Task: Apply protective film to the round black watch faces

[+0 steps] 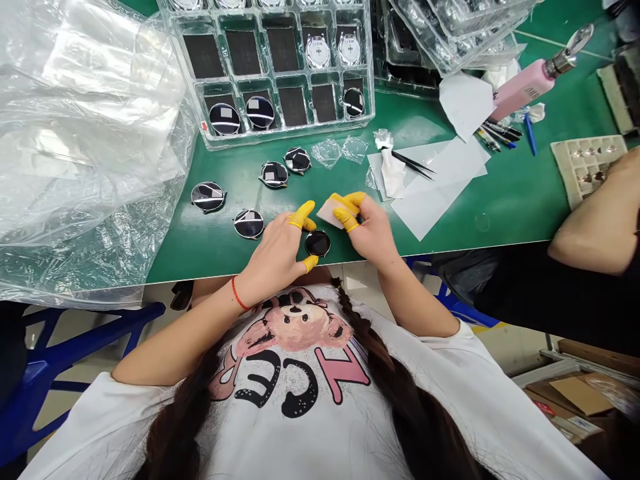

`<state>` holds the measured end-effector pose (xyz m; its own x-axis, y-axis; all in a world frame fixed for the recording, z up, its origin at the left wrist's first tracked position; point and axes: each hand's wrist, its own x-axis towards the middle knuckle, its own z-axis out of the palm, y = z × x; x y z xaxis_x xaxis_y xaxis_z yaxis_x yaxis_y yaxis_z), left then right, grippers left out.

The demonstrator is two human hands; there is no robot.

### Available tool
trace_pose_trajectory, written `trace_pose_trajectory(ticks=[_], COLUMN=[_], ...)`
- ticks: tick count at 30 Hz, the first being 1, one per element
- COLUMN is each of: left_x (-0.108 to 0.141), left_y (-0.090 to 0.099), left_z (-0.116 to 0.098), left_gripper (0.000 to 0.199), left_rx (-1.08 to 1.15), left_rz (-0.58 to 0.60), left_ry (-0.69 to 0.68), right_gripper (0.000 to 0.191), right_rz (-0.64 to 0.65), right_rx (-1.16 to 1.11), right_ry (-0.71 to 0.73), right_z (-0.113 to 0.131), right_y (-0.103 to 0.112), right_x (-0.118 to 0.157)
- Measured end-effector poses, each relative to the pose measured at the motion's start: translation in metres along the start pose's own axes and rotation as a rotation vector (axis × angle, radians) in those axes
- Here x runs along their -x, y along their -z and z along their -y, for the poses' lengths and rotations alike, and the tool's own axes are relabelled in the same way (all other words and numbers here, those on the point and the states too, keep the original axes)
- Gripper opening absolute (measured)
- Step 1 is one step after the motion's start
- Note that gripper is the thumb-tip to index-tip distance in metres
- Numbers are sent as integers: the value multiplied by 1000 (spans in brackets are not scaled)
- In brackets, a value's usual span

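My left hand (277,250), in yellow finger cots with a red string at the wrist, has its thumb and fingers around a round black-faced watch head (318,244) near the table's front edge. Just right of it, my right hand (374,230), also in yellow finger cots, pinches a pale, thin square pad (330,212) above the table. More dark watch heads lie beyond my left hand: one close by (249,224), one at the far left (208,197), and two side by side (274,174) farther back.
A clear compartment tray (280,139) with several watch parts stands behind. Clear plastic bags (90,153) cover the left. Black tweezers (413,163), white paper sheets (425,207), a pink bottle (523,90) and pens lie right. Another person's arm (595,220) rests beside a small parts tray (563,157).
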<state>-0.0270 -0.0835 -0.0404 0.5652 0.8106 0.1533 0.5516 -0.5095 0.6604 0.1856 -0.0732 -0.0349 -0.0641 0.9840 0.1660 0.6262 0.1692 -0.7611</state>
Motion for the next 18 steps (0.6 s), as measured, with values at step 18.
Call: trace_pose_trajectory(ticks=[18], left_x=[2], left_y=[-2], left_z=[-6], left_gripper=[70], left_rx=[-40], left_rz=[-23], left_ry=[26], right_gripper=[43], right_rz=[-154], right_rx=[243], right_ry=[2], right_z=[-2], right_y=[-15], right_x=[39])
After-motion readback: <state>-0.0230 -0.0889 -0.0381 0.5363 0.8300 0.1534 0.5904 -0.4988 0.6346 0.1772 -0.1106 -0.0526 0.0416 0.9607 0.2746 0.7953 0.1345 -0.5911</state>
